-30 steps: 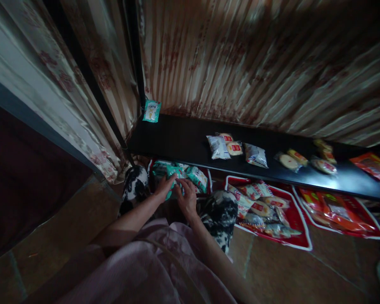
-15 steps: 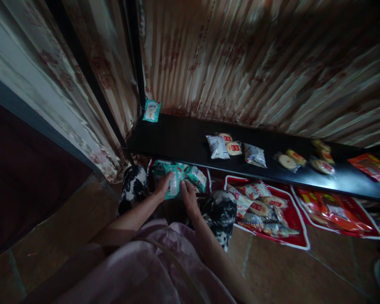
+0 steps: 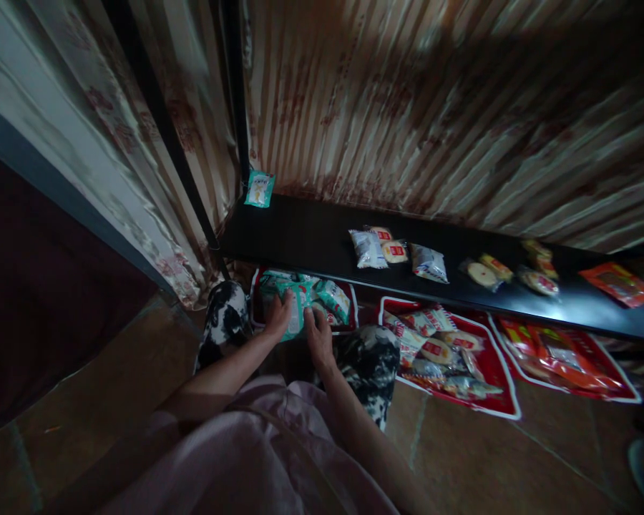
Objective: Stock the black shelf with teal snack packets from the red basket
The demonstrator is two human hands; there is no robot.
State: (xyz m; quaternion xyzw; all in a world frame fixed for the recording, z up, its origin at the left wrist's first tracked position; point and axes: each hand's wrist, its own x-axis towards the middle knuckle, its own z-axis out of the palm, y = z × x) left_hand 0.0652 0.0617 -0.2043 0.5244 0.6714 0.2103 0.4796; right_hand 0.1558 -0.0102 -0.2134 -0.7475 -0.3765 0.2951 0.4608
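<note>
Between my knees, a teal snack packet (image 3: 299,304) is held by its two sides, its pale printed label facing up. My left hand (image 3: 280,315) grips the left edge, thumb on top. On the opposite edge is my right hand (image 3: 318,332), its thumb against the packet and the other fingers partly hidden beneath. Just beyond lies a red basket (image 3: 354,300) with a white rim, holding more teal packets (image 3: 333,299). Another teal packet (image 3: 260,189) leans upright at the far left corner of the black shelf (image 3: 300,229).
Along the shelf lie white-and-blue packets (image 3: 368,248), wrapped round biscuits (image 3: 484,275) and an orange packet (image 3: 620,283). Two more red baskets stand below: one with mixed packets (image 3: 507,390), one with orange packets (image 3: 630,390). A black post (image 3: 236,93) rises at the left, before curtains (image 3: 322,93).
The packet in my hands has tilted slightly, and its glare has faded. My hands have stayed nearly in place. The view has shifted a little.
</note>
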